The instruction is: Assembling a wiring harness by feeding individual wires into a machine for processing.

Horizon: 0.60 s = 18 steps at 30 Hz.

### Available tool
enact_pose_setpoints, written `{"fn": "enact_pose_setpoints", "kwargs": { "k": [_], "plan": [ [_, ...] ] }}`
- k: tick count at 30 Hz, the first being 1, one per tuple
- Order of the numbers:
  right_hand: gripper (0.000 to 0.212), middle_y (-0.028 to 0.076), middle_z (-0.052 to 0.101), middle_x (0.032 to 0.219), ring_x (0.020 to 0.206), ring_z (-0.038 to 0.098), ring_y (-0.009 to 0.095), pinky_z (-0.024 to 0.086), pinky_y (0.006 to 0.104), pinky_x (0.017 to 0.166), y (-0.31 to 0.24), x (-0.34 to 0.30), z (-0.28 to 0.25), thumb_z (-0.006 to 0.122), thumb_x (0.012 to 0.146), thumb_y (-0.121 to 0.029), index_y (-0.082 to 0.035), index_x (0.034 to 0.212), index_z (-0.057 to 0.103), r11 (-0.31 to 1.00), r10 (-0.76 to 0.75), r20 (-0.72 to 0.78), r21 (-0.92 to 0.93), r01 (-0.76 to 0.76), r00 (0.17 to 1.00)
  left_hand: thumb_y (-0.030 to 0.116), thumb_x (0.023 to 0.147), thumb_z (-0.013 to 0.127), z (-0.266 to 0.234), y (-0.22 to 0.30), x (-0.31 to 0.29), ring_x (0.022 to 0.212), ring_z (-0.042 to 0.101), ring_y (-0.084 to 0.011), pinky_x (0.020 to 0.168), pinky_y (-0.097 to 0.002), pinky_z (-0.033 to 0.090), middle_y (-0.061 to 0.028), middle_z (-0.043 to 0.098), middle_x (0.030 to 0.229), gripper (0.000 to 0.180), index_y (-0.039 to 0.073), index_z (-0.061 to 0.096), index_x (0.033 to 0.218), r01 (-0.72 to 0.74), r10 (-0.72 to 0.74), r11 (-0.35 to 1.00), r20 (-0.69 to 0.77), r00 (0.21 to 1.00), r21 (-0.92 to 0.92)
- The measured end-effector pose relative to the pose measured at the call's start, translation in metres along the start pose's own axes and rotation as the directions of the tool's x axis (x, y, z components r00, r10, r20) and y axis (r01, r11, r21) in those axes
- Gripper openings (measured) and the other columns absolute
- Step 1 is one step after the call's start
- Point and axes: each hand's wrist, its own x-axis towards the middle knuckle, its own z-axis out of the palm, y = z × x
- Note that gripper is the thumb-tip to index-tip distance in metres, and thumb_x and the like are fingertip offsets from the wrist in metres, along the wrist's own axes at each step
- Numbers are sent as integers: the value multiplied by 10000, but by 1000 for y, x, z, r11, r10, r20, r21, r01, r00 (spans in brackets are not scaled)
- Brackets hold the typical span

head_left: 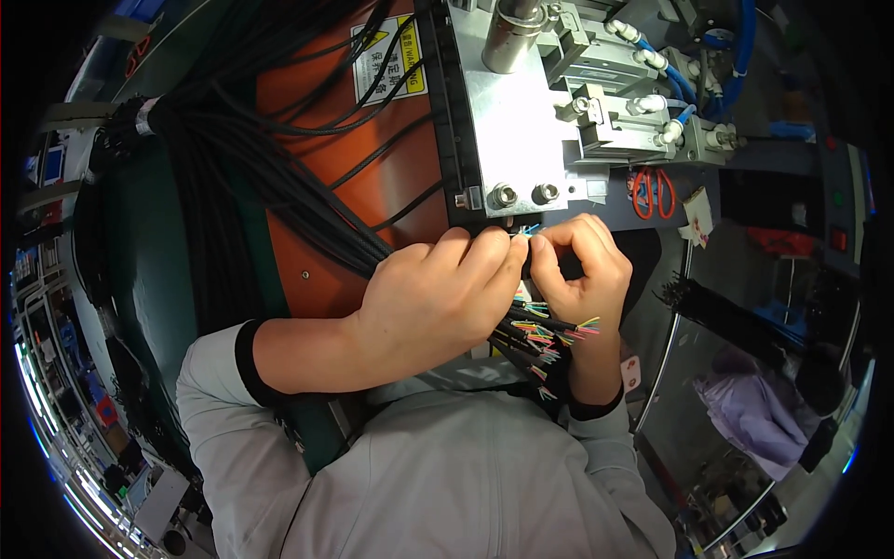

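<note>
My left hand [438, 298] grips a thick bundle of black cables [270, 177] that runs from the upper left across an orange panel [391, 177]. The cable ends [545, 337] fan out below my hands, showing several thin coloured wires. My right hand [582, 265] pinches one cable end with thumb and forefinger, its coloured wire tips [529, 229] pointing up at the lower edge of a metal machine block [517, 130]. Both hands touch each other at the fingertips, just under two hex bolts [521, 195].
Pneumatic cylinders with blue hoses [652, 102] stand at the upper right. Orange-handled scissors [652, 191] lie beside the block. A yellow warning label [386, 61] sits on the orange panel. Shelving with parts [56, 307] curves along the left rim.
</note>
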Motion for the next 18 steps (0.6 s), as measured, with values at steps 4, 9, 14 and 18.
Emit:
{"fn": "enact_pose_setpoints", "kwargs": {
  "k": [4, 9, 14, 18],
  "plan": [
    [62, 72, 552, 667, 608, 506, 170, 401, 261, 573, 10, -2, 7, 617, 754, 29, 12, 725, 565, 998, -50, -75, 23, 52, 996, 148, 704, 590, 0, 1, 3, 566, 429, -75, 437, -208, 300, 24, 454, 733, 290, 63, 644, 976, 2, -3, 1000, -7, 1000, -19],
    [61, 36, 525, 644, 596, 481, 119, 400, 247, 577, 19, -10, 10, 620, 767, -10, -8, 758, 560, 757, 435, 84, 505, -415, 897, 110, 711, 613, 6, -2, 7, 523, 427, -89, 421, -227, 296, 13, 459, 702, 303, 90, 671, 1007, 15, -25, 993, -81, 996, -118],
    [65, 10, 529, 679, 640, 476, 65, 394, 218, 599, 26, -8, 8, 600, 815, -37, 7, 802, 554, 534, 477, 268, 668, -518, 837, 114, 663, 597, 8, -6, 10, 577, 468, -72, 453, -213, 303, 26, 495, 749, 211, 48, 626, 861, -15, 1, 995, -141, 990, -96],
    [66, 7, 549, 714, 665, 487, 57, 404, 211, 615, 15, 0, 16, 597, 831, -37, 11, 817, 554, 905, 256, -148, 384, -183, 955, 107, 659, 598, 8, -12, 18, 579, 477, -76, 471, -212, 317, 10, 510, 755, 208, 46, 624, 856, -1, -22, 991, -174, 984, -133]
  ]
}}
